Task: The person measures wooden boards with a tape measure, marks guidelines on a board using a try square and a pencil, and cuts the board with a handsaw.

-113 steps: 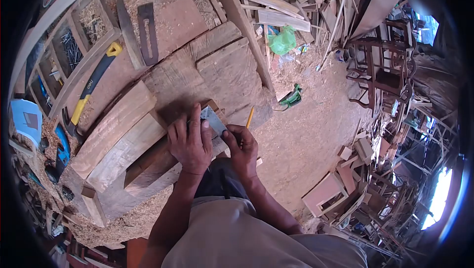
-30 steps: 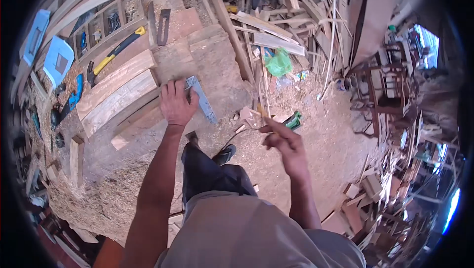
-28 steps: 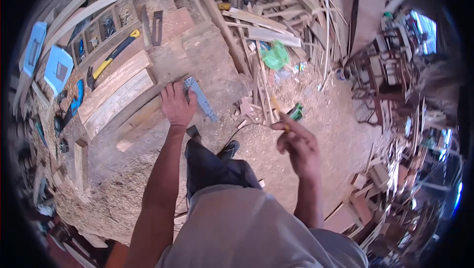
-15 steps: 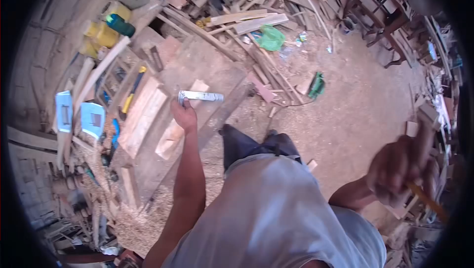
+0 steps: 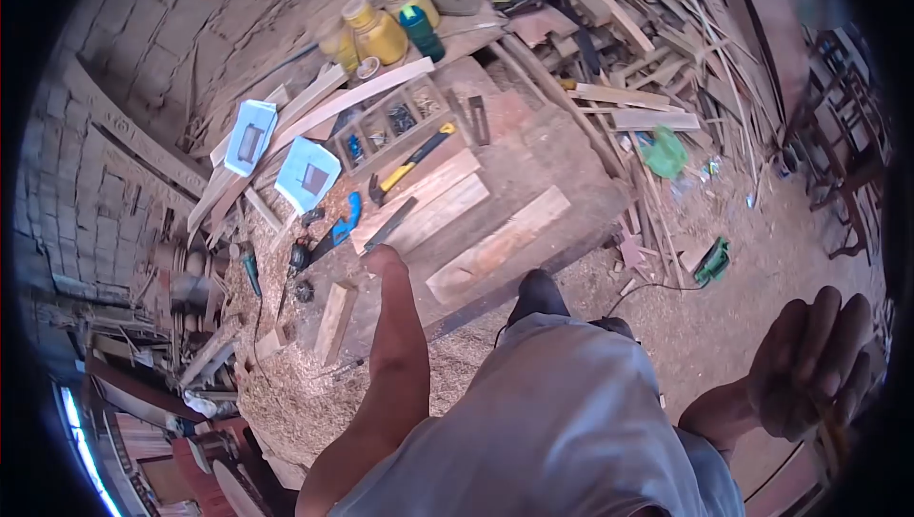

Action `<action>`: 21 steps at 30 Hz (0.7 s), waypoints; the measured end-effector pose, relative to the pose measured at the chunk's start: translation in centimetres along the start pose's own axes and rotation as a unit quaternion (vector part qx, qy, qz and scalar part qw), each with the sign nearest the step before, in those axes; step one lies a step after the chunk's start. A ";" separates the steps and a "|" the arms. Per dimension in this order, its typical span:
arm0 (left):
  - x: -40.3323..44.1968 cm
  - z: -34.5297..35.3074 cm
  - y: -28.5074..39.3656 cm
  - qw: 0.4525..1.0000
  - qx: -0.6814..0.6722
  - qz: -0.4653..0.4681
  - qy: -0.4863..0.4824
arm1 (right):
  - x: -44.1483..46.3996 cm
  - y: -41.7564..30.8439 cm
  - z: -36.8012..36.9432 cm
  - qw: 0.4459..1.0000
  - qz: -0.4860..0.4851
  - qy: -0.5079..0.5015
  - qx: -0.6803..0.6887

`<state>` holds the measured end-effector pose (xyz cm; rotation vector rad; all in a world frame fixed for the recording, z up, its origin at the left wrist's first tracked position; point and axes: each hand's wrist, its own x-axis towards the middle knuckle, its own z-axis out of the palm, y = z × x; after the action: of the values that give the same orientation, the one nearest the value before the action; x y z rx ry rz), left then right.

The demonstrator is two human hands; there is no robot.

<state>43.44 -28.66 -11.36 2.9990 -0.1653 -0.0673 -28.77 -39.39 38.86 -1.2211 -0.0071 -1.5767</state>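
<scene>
My left hand (image 5: 386, 262) is closed at one end of a metal square (image 5: 391, 223), whose blade points up and right over the pale boards (image 5: 447, 208) on the workbench. Its fingers are mostly hidden. At the far right, away from the bench, my right hand (image 5: 809, 365) is raised with curled fingers round a yellow pencil (image 5: 836, 433), blurred near the dark image edge. Nearest my left hand are a blue-handled saw (image 5: 347, 222) and a hammer with a yellow and black handle (image 5: 414, 163). Another pale board (image 5: 500, 241) lies to the right on the bench.
A divided wooden tray (image 5: 388, 136) holds nails. Two light-blue sheets (image 5: 307, 175) lie left of it. Yellow containers (image 5: 373, 33) and a green bottle (image 5: 420, 33) stand at the back. A green tool (image 5: 712, 261) with a cord lies on the floor near scrap wood (image 5: 657, 121).
The view has swung left. My left hand has carried the square from the bench's right part to the left boards. My right hand, with the pencil, has moved away to the far right.
</scene>
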 end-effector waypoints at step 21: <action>13.2 -8.4 1.2 0.969 -0.182 0.167 -0.006 | 23.0 18.1 20.4 0.867 0.467 -0.114 0.127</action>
<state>56.87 -30.17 -3.38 2.5672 -0.5870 -0.0701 0.87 -51.85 54.24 -0.9583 0.1937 -0.5557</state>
